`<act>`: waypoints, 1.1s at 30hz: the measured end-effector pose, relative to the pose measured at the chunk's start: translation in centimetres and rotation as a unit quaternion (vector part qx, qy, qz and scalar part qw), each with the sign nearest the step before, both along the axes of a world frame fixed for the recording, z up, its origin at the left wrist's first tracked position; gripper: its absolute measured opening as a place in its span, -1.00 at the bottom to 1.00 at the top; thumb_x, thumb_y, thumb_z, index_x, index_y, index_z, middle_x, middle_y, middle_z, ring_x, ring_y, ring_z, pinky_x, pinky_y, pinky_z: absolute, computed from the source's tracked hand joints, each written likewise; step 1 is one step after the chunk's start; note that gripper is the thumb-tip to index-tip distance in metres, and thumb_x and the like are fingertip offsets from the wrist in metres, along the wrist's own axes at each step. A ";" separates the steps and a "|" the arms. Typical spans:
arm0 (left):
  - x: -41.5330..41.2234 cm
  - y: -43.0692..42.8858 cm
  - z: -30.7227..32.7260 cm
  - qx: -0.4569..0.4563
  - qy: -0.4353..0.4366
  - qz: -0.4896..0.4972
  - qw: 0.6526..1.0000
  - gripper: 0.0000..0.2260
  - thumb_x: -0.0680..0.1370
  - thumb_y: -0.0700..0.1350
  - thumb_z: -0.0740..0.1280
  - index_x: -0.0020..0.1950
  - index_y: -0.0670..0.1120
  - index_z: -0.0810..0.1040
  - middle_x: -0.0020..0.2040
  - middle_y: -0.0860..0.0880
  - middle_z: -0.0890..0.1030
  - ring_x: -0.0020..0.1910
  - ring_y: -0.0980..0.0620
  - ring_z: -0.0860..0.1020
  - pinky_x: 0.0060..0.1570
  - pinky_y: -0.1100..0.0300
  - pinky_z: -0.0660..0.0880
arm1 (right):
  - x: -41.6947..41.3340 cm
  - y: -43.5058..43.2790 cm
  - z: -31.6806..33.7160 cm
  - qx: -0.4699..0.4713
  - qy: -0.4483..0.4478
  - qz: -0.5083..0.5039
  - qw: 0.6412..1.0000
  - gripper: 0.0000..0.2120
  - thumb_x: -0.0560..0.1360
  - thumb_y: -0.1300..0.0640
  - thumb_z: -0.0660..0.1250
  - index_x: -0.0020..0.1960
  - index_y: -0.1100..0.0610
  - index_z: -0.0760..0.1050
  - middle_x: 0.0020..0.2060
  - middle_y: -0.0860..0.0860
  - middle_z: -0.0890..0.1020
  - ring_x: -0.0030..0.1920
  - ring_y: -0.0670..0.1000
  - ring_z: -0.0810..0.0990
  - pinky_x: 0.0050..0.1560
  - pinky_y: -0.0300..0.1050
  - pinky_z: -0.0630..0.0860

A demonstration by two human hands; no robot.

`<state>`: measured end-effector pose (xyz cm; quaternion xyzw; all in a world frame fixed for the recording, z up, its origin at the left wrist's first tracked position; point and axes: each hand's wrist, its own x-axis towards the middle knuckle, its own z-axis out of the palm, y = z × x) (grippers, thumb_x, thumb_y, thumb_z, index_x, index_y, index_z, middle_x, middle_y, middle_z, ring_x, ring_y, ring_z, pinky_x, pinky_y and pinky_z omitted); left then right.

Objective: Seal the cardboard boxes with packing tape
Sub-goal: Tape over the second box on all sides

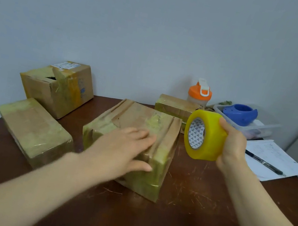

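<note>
A worn cardboard box (143, 119) with old yellowish tape sits in the middle of the brown table (187, 209). My left hand (124, 148) lies flat on its top near the front edge, fingers straight, thumb against the front face. My right hand (234, 145) grips a fat roll of yellow packing tape (205, 136) in the air to the right of that box, its white core facing left. A low taped box (34, 128) lies at the left, a taller box (57, 86) with a torn top stands behind it, and a small box (175, 106) sits at the back.
An orange-lidded bottle (200, 93) stands by the wall. A clear plastic tray (264, 129) at the back right holds a blue tape dispenser (240, 113). Printed papers (279, 161) with a black pen (264, 163) lie at the right edge. The table's front edge is scratched.
</note>
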<state>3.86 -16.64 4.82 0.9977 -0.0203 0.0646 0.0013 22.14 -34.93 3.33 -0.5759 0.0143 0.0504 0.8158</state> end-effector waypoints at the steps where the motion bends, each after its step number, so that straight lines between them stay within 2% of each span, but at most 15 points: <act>1: 0.2 -1.7 -0.6 0.032 -0.036 0.008 0.999 -0.30 0.47 0.35 0.02 0.54 0.11 -0.05 0.54 0.05 0.11 0.49 0.04 0.11 0.44 0.14 0.05 | -0.3 -0.2 0.6 0.020 -0.011 -0.009 1.000 -0.94 0.50 0.08 0.35 -0.07 -0.06 0.49 -0.11 0.00 0.63 -0.08 0.04 0.61 -0.10 -0.02 0.54; 3: 0.9 -4.4 -1.3 0.060 -0.098 0.021 0.993 -0.28 0.46 0.37 -0.03 0.53 0.03 0.06 0.42 -0.06 0.29 0.35 -0.05 0.26 0.31 0.08 0.25 | -0.6 -0.6 1.8 0.038 -0.031 -0.029 0.998 -0.90 0.50 0.10 0.35 0.01 -0.01 0.51 -0.14 -0.01 0.63 -0.12 0.02 0.61 -0.17 -0.08 0.54; 5: 1.9 -5.8 -1.0 0.038 -0.115 0.027 0.992 -0.31 0.46 0.40 0.06 0.47 0.02 0.23 0.29 -0.06 0.38 0.22 -0.04 0.31 0.16 0.11 0.31 | -0.9 -1.2 3.2 0.049 -0.043 -0.039 0.997 -0.72 0.48 0.10 0.37 0.17 0.12 0.51 -0.04 0.05 0.65 -0.01 0.09 0.62 -0.01 0.00 0.57; 8: 3.7 -5.7 1.1 -0.146 -0.056 0.054 0.986 -0.29 0.38 0.45 0.11 0.40 0.05 0.35 0.28 0.01 0.40 0.23 0.01 0.37 0.04 0.17 0.28 | -1.4 -2.4 5.0 0.085 -0.037 -0.006 0.996 -0.55 0.47 0.10 0.35 0.32 0.22 0.45 0.19 0.18 0.59 0.18 0.21 0.57 0.23 0.19 0.47; 10: 5.1 -5.5 3.0 -0.342 -0.060 0.068 0.935 -0.48 0.46 0.30 0.19 0.33 0.07 0.44 0.19 0.06 0.48 0.17 0.07 0.44 0.04 0.20 0.32 | -1.7 -3.2 6.0 0.125 -0.030 0.039 0.991 -0.61 0.49 0.11 0.28 0.26 0.26 0.49 0.24 0.21 0.55 0.23 0.25 0.53 0.29 0.24 0.40; 12: 6.2 -5.8 4.7 -0.472 -0.096 0.052 0.875 -0.84 0.51 0.06 0.28 0.02 0.06 0.56 -0.08 0.03 0.52 -0.06 0.08 0.48 -0.08 0.16 0.36 | -2.0 -3.7 6.6 0.161 -0.036 0.080 0.983 -0.71 0.50 0.13 0.21 0.17 0.22 0.49 0.23 0.24 0.53 0.23 0.26 0.50 0.35 0.26 0.32; 14: 7.1 -6.5 5.9 -0.574 -0.095 0.040 0.812 -0.86 0.52 -0.08 0.29 -0.21 -0.07 0.54 -0.19 -0.06 0.54 -0.17 0.03 0.49 -0.14 0.15 0.42 | -2.7 -3.6 6.9 0.158 -0.051 0.121 0.979 -0.74 0.49 0.15 0.19 0.13 0.22 0.46 0.12 0.23 0.51 0.12 0.22 0.50 0.35 0.24 0.32; 16: 7.8 -7.4 6.8 -0.670 -0.068 0.035 0.739 -0.87 0.54 -0.11 0.30 -0.16 -0.11 0.58 -0.13 -0.08 0.61 -0.17 0.03 0.55 -0.20 0.19 0.49 | -3.4 -3.3 6.9 0.133 -0.073 0.150 0.977 -0.72 0.43 0.17 0.25 0.10 0.27 0.49 0.04 0.24 0.55 0.05 0.21 0.54 0.23 0.18 0.43; 18: 8.0 -8.2 7.4 -0.725 -0.051 0.010 0.687 -0.83 0.52 -0.10 0.33 0.00 -0.18 0.60 -0.08 -0.11 0.61 -0.13 0.02 0.56 -0.16 0.19 0.51 | -3.9 -3.0 6.6 0.106 -0.108 0.174 0.973 -0.65 0.36 0.16 0.30 0.09 0.30 0.47 0.00 0.25 0.56 0.03 0.21 0.54 0.13 0.15 0.47; 20: 8.0 -8.6 7.4 -0.747 -0.048 -0.011 0.663 -0.78 0.52 -0.11 0.34 0.08 -0.22 0.60 -0.05 -0.12 0.62 -0.09 0.02 0.57 -0.04 0.17 0.52 | -4.0 -3.0 6.2 0.088 -0.140 0.186 0.969 -0.66 0.36 0.15 0.30 0.07 0.30 0.46 -0.03 0.24 0.58 -0.02 0.20 0.55 0.01 0.10 0.50; 25: 7.4 -8.4 6.8 -0.790 -0.047 -0.020 0.611 -0.87 0.55 -0.16 0.31 0.00 -0.20 0.61 -0.06 -0.13 0.67 -0.08 -0.01 0.63 0.00 0.08 0.59 | -4.0 -3.4 5.0 0.076 -0.180 0.214 0.957 -0.76 0.33 0.22 0.36 0.00 0.23 0.54 -0.13 0.12 0.64 -0.08 0.09 0.59 0.00 0.05 0.48; 27: 7.3 -8.2 6.6 -0.797 -0.036 -0.036 0.601 -0.91 0.54 -0.23 0.31 -0.02 -0.20 0.59 -0.09 -0.14 0.67 -0.10 -0.01 0.63 -0.04 0.10 0.61 | -3.9 -3.6 5.0 0.069 -0.176 0.233 0.954 -0.73 0.31 0.27 0.40 0.01 0.25 0.55 -0.12 0.15 0.65 -0.09 0.10 0.60 -0.05 0.02 0.52; 28: 7.2 -8.1 6.4 -0.789 -0.036 -0.048 0.612 -0.91 0.53 -0.27 0.31 0.00 -0.20 0.58 -0.07 -0.15 0.66 -0.08 -0.01 0.63 -0.03 0.11 0.60 | -3.9 -3.6 5.2 0.066 -0.167 0.241 0.954 -0.71 0.30 0.25 0.39 0.02 0.26 0.56 -0.11 0.16 0.65 -0.10 0.11 0.61 -0.08 0.01 0.55; 31: 7.0 -7.9 5.4 -0.696 -0.064 -0.081 0.710 -0.78 0.46 -0.39 0.35 0.04 -0.14 0.54 -0.03 -0.10 0.63 -0.04 0.04 0.58 0.03 0.21 0.54 | -3.7 -3.6 5.8 0.064 -0.140 0.242 0.958 -0.66 0.35 0.10 0.39 0.03 0.29 0.57 -0.06 0.22 0.67 -0.07 0.17 0.64 -0.04 0.05 0.58; 33: 6.9 -7.9 5.1 -0.685 -0.080 -0.085 0.719 -0.69 0.42 -0.48 0.34 0.04 -0.15 0.54 -0.05 -0.09 0.64 -0.07 0.05 0.59 0.00 0.23 0.55 | -3.8 -3.4 5.9 0.055 -0.165 0.241 0.955 -0.67 0.37 0.14 0.37 0.06 0.31 0.56 -0.07 0.23 0.68 -0.08 0.16 0.66 -0.09 0.00 0.62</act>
